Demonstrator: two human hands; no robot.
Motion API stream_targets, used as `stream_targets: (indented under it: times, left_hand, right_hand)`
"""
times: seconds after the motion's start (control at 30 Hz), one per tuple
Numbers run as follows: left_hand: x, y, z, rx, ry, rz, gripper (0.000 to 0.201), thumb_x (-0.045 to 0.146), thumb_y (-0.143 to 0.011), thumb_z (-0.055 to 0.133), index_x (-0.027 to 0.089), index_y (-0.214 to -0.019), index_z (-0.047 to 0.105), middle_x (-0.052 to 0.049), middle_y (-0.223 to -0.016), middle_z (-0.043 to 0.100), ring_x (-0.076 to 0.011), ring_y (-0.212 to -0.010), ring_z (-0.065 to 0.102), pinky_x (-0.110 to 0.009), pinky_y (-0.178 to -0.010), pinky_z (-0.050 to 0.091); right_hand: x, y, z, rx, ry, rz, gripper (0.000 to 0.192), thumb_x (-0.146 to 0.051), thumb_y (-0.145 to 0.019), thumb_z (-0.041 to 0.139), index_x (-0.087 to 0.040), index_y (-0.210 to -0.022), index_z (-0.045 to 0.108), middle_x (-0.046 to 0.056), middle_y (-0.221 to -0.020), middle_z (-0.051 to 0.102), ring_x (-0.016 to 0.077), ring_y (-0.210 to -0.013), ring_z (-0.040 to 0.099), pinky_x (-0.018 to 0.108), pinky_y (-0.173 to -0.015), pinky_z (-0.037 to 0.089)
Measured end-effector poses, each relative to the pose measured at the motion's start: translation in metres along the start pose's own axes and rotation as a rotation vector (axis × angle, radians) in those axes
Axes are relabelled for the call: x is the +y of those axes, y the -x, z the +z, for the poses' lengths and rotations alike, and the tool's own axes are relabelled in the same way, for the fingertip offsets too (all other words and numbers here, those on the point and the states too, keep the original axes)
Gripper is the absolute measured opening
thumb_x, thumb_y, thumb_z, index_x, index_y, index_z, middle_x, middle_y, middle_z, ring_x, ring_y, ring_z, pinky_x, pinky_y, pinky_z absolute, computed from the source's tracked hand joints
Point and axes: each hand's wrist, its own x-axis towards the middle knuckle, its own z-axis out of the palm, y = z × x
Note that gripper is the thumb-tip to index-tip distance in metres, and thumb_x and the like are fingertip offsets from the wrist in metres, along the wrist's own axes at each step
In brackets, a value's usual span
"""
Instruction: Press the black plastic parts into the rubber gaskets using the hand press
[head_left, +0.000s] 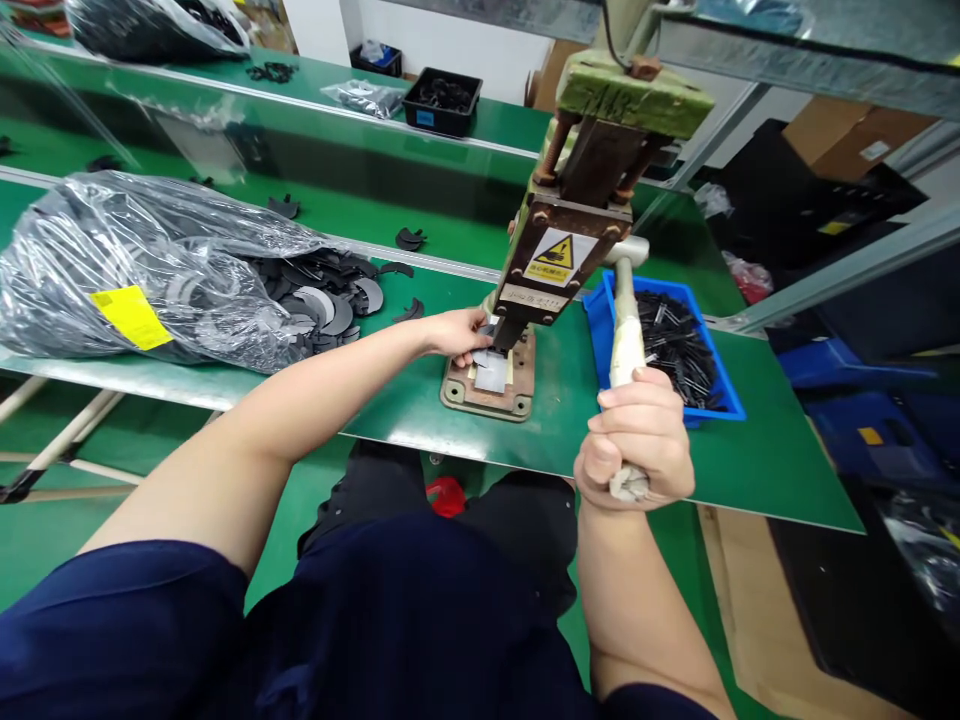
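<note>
My right hand [636, 437] is wrapped round the padded handle of a lever [627, 330] on the right side of a green hand press [564, 230]. At the press base [487, 400], my left hand [461, 335] has its fingers closed beside the ram, at a small dark curved part that is mostly hidden. A grey metal plate [491, 374] lies on the base just in front of those fingers. Left of the press, curved dark plastic pieces [330, 300] spill out of a clear plastic bag [150, 270] with a yellow label.
A blue bin [727, 385] of thin black parts stands right of the press. Behind it all runs a green conveyor [341, 215] carrying scattered curved parts. On the far shelf sits a black crate [442, 102]. Cardboard boxes [855, 135] are stacked at the right.
</note>
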Motion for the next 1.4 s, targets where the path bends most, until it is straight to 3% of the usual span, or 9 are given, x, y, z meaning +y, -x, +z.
stream_targets:
  times: [0.1,0.47,0.57,0.73,0.83,1.0,1.17,1.3,1.4]
  left_hand:
    - [0.004,-0.006,-0.002,-0.114,-0.118,-0.059,0.027,0.014,-0.082,0.090,0.016,-0.097,0.067,0.002,-0.067,0.067,-0.0098,-0.042,0.059,-0.020,-0.046,0.050]
    - [0.001,0.011,0.009,-0.058,-0.055,-0.073,0.028,0.034,-0.093,0.080,0.019,-0.104,0.059,0.000,-0.067,0.066,-0.0139,-0.052,0.067,-0.024,-0.054,0.057]
    - [-0.005,0.014,-0.020,-0.114,-0.074,0.044,0.025,0.039,-0.096,0.075,0.018,-0.100,0.062,-0.009,-0.089,0.075,-0.0169,-0.068,0.075,-0.029,-0.065,0.061]
    - [-0.016,0.001,-0.107,0.380,-0.776,0.149,0.019,0.034,-0.094,0.071,0.020,-0.107,0.072,-0.008,-0.107,0.080,-0.0238,-0.099,0.076,-0.033,-0.092,0.058]
    - [-0.022,-0.006,-0.133,0.408,-1.128,0.036,0.040,0.047,-0.093,0.070,0.019,-0.123,0.071,-0.013,-0.124,0.078,-0.0309,-0.119,0.072,-0.037,-0.103,0.053]
    - [-0.029,-0.010,-0.125,0.291,-1.379,-0.074,0.062,0.060,-0.092,0.069,0.013,-0.133,0.067,-0.025,-0.141,0.069,-0.0407,-0.135,0.062,-0.045,-0.111,0.047]
    - [-0.031,-0.015,-0.115,0.294,-1.273,-0.092,0.063,0.043,-0.090,0.076,0.016,-0.143,0.057,-0.020,-0.134,0.073,-0.0352,-0.125,0.069,-0.038,-0.104,0.049]
    - [-0.034,-0.011,-0.104,0.226,-1.221,0.028,0.036,0.036,-0.092,0.071,0.019,-0.123,0.067,-0.016,-0.122,0.076,-0.0317,-0.115,0.072,-0.035,-0.099,0.051]
    - [-0.035,-0.004,-0.093,0.299,-1.092,0.158,0.022,0.037,-0.092,0.070,0.019,-0.105,0.070,-0.016,-0.116,0.075,-0.0310,-0.110,0.073,-0.036,-0.098,0.053]
  right_hand:
    - [-0.001,0.001,0.003,0.031,-0.006,0.010,0.026,-0.033,-0.095,0.064,-0.024,-0.074,0.053,-0.008,-0.071,0.063,0.0137,-0.081,0.071,0.051,-0.100,0.061]
    - [0.003,0.001,-0.004,-0.014,0.014,-0.024,0.029,-0.034,-0.096,0.065,-0.022,-0.072,0.053,-0.006,-0.073,0.066,0.0137,-0.081,0.073,0.052,-0.098,0.062]
    - [0.006,0.002,-0.006,0.001,0.008,-0.041,0.033,-0.034,-0.095,0.067,-0.022,-0.068,0.052,-0.006,-0.070,0.066,0.0144,-0.078,0.073,0.052,-0.094,0.063]
    - [0.008,0.003,-0.004,0.024,-0.005,-0.037,0.034,-0.034,-0.094,0.068,-0.022,-0.066,0.052,-0.006,-0.070,0.067,0.0145,-0.078,0.073,0.052,-0.093,0.063]
    - [0.010,0.003,-0.003,0.039,-0.002,-0.055,0.034,-0.034,-0.094,0.067,-0.022,-0.066,0.051,-0.006,-0.069,0.067,0.0146,-0.077,0.073,0.052,-0.092,0.063]
    - [0.014,0.004,-0.005,0.027,0.005,-0.067,0.035,-0.037,-0.092,0.069,-0.023,-0.065,0.051,-0.006,-0.066,0.066,0.0151,-0.073,0.073,0.050,-0.090,0.064]
    - [0.009,0.002,-0.005,0.003,0.003,-0.045,0.029,-0.031,-0.091,0.070,-0.022,-0.069,0.052,-0.005,-0.069,0.067,0.0156,-0.077,0.073,0.052,-0.095,0.063]
    - [0.008,0.000,-0.003,-0.002,0.002,-0.063,0.027,-0.031,-0.092,0.068,-0.022,-0.071,0.053,-0.005,-0.069,0.065,0.0148,-0.078,0.072,0.051,-0.096,0.063]
    - [0.009,0.000,-0.002,0.006,-0.001,-0.077,0.027,-0.033,-0.093,0.067,-0.023,-0.071,0.053,-0.006,-0.068,0.064,0.0145,-0.077,0.072,0.051,-0.095,0.062]
